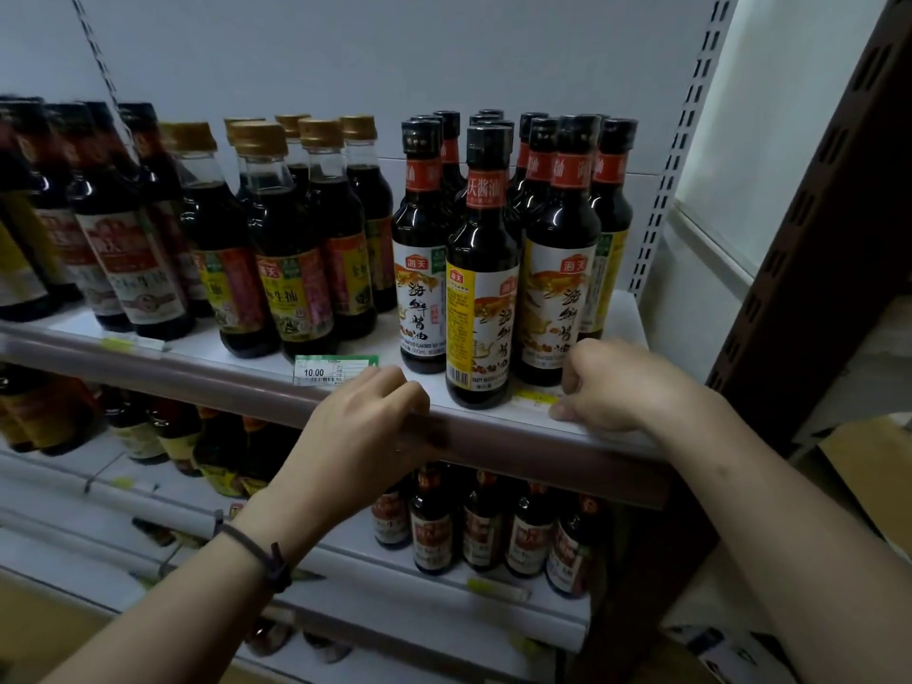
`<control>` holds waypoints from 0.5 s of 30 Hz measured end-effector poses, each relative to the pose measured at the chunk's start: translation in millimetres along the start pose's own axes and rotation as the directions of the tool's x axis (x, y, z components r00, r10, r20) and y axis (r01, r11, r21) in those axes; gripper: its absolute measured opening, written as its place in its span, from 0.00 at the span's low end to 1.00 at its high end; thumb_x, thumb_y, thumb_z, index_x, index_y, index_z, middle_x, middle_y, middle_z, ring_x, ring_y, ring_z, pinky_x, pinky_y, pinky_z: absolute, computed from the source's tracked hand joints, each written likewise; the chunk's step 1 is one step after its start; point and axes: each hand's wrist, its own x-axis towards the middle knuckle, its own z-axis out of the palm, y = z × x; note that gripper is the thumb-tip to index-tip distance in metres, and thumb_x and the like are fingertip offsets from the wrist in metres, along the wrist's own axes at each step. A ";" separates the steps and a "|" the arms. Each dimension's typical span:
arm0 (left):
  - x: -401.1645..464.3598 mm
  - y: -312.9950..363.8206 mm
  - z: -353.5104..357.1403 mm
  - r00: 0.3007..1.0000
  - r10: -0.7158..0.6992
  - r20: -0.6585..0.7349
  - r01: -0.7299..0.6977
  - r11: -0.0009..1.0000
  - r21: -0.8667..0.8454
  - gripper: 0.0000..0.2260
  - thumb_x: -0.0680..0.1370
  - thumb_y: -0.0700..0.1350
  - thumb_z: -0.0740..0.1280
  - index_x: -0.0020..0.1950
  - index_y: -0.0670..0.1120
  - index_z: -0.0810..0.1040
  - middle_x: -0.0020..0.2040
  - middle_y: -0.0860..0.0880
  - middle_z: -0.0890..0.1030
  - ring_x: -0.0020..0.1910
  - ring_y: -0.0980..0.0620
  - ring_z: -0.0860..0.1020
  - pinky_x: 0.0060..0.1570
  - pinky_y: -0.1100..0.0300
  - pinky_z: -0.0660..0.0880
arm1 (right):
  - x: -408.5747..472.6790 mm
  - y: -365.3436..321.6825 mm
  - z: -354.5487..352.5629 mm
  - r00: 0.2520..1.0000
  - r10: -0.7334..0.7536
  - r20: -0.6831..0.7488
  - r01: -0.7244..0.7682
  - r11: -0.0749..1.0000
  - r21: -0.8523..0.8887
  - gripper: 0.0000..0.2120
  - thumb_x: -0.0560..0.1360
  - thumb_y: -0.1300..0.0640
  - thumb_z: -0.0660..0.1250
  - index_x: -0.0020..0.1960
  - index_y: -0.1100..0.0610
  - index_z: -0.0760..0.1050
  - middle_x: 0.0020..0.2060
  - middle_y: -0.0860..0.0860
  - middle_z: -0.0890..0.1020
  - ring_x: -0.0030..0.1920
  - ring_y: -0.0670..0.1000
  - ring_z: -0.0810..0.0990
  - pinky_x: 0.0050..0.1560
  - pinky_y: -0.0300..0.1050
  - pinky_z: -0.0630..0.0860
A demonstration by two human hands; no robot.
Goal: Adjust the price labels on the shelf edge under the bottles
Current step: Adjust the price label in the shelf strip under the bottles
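Observation:
Dark soy sauce bottles [481, 269] stand in rows on a white shelf with a translucent edge strip [197, 375]. A green and white price label [335, 370] reading 10.00 sticks up from the strip, tilted. My left hand [365, 427] rests curled on the strip just right of that label, fingertips touching its right end. A yellow price label [535, 399] lies at the shelf edge under the right bottles. My right hand [617, 387] is curled over the edge, thumb pressing at that label's right end. Another yellowish label [131, 344] sits further left.
A lower shelf [444, 585] holds more bottles [481, 530] and has its own label strip. A brown slotted upright [799, 269] stands close on the right. Cardboard boxes [858, 461] sit beyond it. A white perforated back post [676, 155] rises behind the bottles.

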 end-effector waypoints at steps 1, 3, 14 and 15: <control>-1.4 -0.2 1.6 1.000 0.004 -0.006 -0.004 1.000 0.021 0.13 0.71 0.54 0.72 0.47 0.47 0.76 0.43 0.51 0.74 0.41 0.50 0.70 0.38 0.55 0.70 | 0.9 0.3 -0.9 1.000 0.002 0.012 -0.002 1.000 0.002 0.17 0.73 0.44 0.74 0.53 0.55 0.77 0.48 0.53 0.82 0.49 0.56 0.80 0.52 0.54 0.80; -4.2 -1.2 4.6 1.000 0.003 -0.015 -0.002 0.999 0.055 0.12 0.71 0.53 0.71 0.47 0.47 0.76 0.43 0.51 0.75 0.41 0.50 0.70 0.38 0.55 0.70 | 4.2 -0.3 -1.8 0.999 -0.004 0.033 0.004 1.000 0.000 0.16 0.73 0.45 0.74 0.51 0.56 0.78 0.47 0.52 0.81 0.48 0.56 0.80 0.52 0.53 0.80; -9.8 -2.1 15.9 0.998 -0.056 -0.021 0.058 0.996 0.074 0.14 0.70 0.53 0.74 0.50 0.50 0.74 0.46 0.53 0.75 0.45 0.50 0.72 0.44 0.55 0.71 | -1.7 8.0 -1.4 0.996 -0.074 -0.047 0.077 0.994 0.078 0.13 0.72 0.51 0.75 0.50 0.52 0.74 0.44 0.49 0.78 0.44 0.52 0.77 0.46 0.52 0.79; -9.8 -2.1 16.3 0.998 -0.060 -0.017 0.061 0.996 0.071 0.14 0.70 0.53 0.74 0.50 0.50 0.74 0.46 0.53 0.75 0.45 0.50 0.71 0.44 0.54 0.71 | -2.5 9.7 -0.1 0.992 -0.095 -0.087 0.104 0.989 0.108 0.13 0.72 0.51 0.75 0.51 0.50 0.74 0.44 0.48 0.78 0.45 0.52 0.77 0.45 0.53 0.78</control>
